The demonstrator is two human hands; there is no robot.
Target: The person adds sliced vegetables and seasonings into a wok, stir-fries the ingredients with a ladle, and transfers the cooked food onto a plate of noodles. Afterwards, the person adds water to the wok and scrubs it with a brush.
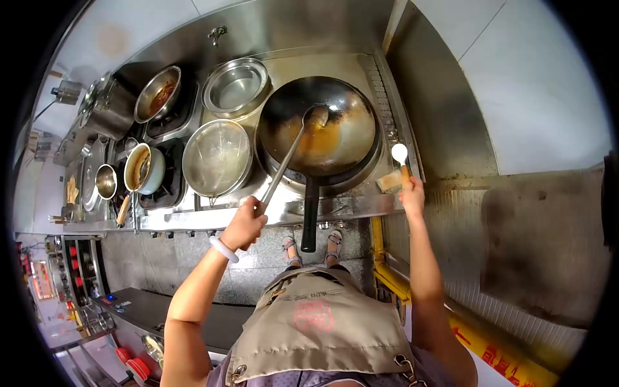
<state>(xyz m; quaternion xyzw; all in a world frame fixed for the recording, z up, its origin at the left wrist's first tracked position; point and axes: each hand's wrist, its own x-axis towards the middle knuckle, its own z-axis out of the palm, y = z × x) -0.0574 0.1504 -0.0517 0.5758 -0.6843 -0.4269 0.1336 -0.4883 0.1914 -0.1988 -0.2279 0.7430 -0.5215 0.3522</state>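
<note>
My left hand (244, 224) is closed round the end of a long metal ladle (284, 166). The ladle's bowl rests inside a dark wok (351, 151), in a shallow pool of brown liquid (322, 140). The wok sits on a burner, its black handle (311, 216) pointing toward me. To the right of the wok, my right hand (412, 195) grips a small wooden-handled spoon (405, 173) with a round white end (399, 153). Whether that white is the spoon itself or something heaped in it, I cannot tell. Near this hand lies a tan block-like piece (389, 180) on the stove edge.
Left of the wok stand a wide strainer (217, 158) and a metal basin (235, 87). Farther left are a pan with reddish-brown residue (158, 94), a pale pot (152, 174) with a ladle in it, and a tall stockpot (109, 111). A steel wall (438, 97) rises at the right.
</note>
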